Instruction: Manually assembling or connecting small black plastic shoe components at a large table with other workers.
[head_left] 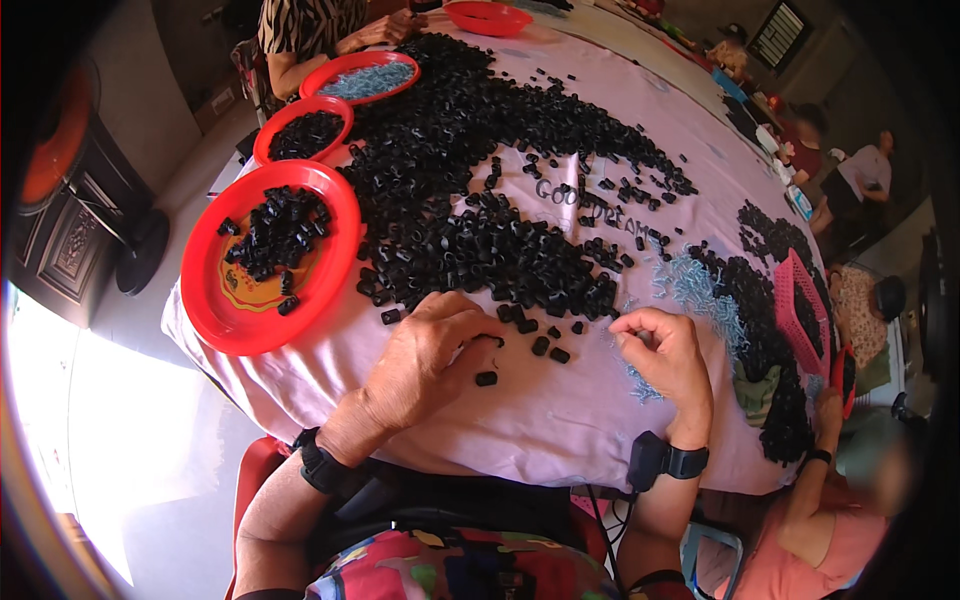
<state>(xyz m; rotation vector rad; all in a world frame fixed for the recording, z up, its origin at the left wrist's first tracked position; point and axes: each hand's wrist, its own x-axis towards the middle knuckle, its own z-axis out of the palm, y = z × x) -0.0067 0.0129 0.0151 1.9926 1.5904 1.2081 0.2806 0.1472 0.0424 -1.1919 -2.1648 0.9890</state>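
Observation:
My left hand (435,345) is curled at the table's near side, and a small black cylindrical plastic piece shows dark at its fingertips. To its right, my right hand (668,358) has thumb and forefinger pinched together; whatever they hold is too small to make out. Between and just beyond the hands lie a few loose black pieces (486,379). A large heap of the same black pieces (480,250) spreads behind them. Small pale-blue screw-like pins (700,295) lie scattered beside and beyond my right hand.
On the left stand a red plate (205,290) with black pieces, a smaller red bowl (262,150) of them, and a red tray (312,88) of blue pins. A pink basket (800,310) stands at right. Co-workers sit around the pink-clothed table (540,430), one close at lower right.

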